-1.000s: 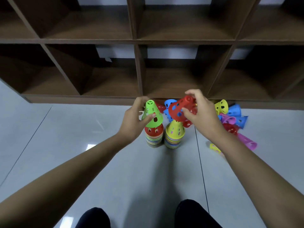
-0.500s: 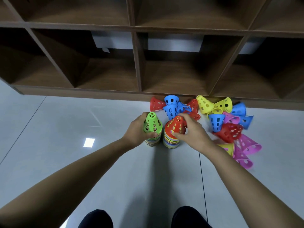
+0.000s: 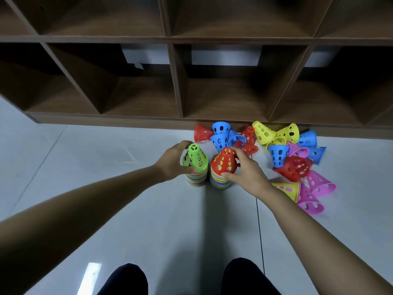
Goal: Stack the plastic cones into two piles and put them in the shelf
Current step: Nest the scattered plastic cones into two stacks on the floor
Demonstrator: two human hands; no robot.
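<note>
Two striped piles of nested plastic cones stand side by side on the floor. The left pile (image 3: 196,178) is topped by a green cone (image 3: 195,156), which my left hand (image 3: 173,161) grips from the left. The right pile (image 3: 219,180) is topped by a red cone (image 3: 224,161), held by my right hand (image 3: 246,173) from the right. Several loose cones (image 3: 278,155) in blue, red, yellow and pink lie scattered on the floor to the right and behind the piles. The brown shelf (image 3: 178,122) with open cubbies runs just beyond them.
The floor is pale grey tile (image 3: 127,209) with a dark joint line running toward me under my right forearm. My knees (image 3: 123,279) show at the bottom edge. The shelf's bottom board rises as a low lip off the floor.
Both hands came down from mid-air; the green cone now sits on the left pile and the red cone on the right pile. The view tilted lower, showing more loose cones.
</note>
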